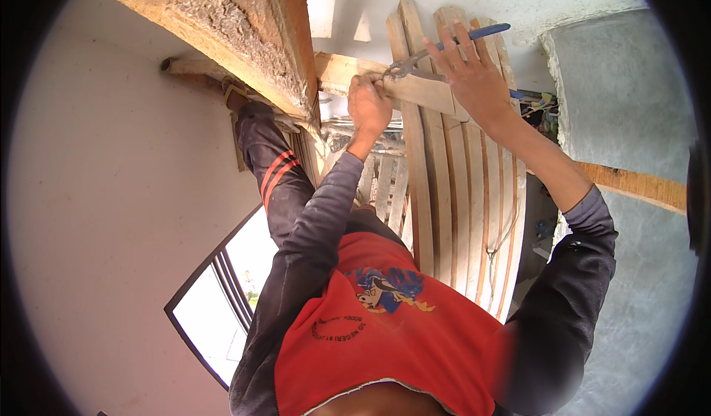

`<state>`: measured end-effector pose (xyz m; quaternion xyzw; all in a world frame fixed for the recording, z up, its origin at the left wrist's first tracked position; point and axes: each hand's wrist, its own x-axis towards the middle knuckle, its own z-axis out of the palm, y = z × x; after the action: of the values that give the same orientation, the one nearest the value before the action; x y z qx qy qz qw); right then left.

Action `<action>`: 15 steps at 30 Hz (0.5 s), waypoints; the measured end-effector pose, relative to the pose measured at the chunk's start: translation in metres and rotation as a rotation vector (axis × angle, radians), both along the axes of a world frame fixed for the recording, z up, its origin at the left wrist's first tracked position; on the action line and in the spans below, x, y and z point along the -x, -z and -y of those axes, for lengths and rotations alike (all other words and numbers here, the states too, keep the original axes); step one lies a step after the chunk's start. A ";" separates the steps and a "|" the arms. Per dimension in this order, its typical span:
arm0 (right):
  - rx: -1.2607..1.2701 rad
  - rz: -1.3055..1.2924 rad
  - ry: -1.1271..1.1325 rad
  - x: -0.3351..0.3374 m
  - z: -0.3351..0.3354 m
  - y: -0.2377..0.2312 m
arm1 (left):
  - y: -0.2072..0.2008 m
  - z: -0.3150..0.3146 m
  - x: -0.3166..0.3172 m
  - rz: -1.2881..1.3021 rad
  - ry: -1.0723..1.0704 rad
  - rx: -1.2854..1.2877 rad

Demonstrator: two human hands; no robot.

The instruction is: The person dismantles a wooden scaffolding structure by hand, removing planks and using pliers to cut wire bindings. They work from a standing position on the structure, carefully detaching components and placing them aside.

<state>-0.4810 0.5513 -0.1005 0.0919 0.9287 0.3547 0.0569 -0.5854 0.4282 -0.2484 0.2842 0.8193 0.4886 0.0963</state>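
A pair of pincers (404, 68) with blue handles lies across a short light board (422, 92), its handles spread wide. My left hand (369, 109) is closed at the board's edge, fingertips pinched together beside the pincer jaws. Whatever is between those fingertips is too small to make out. Over the pincers reaches my right hand (478, 86), its fingers stretched out and apart across the upper handle. The other handle emerges beyond my wrist, and my right thumb is hidden.
A thick rough timber beam (244, 38) hangs at upper left. Several long wooden slats (463, 186) stand side by side below the board. A grey plastered wall (629, 98) is on the right, crossed by a wooden bar (637, 186). A dark-framed window (222, 297) is lower left.
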 end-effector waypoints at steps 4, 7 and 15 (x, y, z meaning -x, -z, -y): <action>0.017 -0.039 -0.014 -0.003 0.001 0.003 | 0.001 -0.003 0.005 0.134 0.003 0.049; -0.005 -0.055 0.006 -0.012 0.007 0.007 | -0.002 -0.004 0.008 0.194 0.018 0.072; -0.120 -0.004 -0.023 -0.011 0.028 0.012 | -0.015 -0.005 0.012 0.256 -0.004 0.133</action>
<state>-0.4703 0.5230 -0.1124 0.0852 0.9068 0.4103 0.0451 -0.5976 0.4331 -0.2335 0.2111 0.8315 0.4655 0.2179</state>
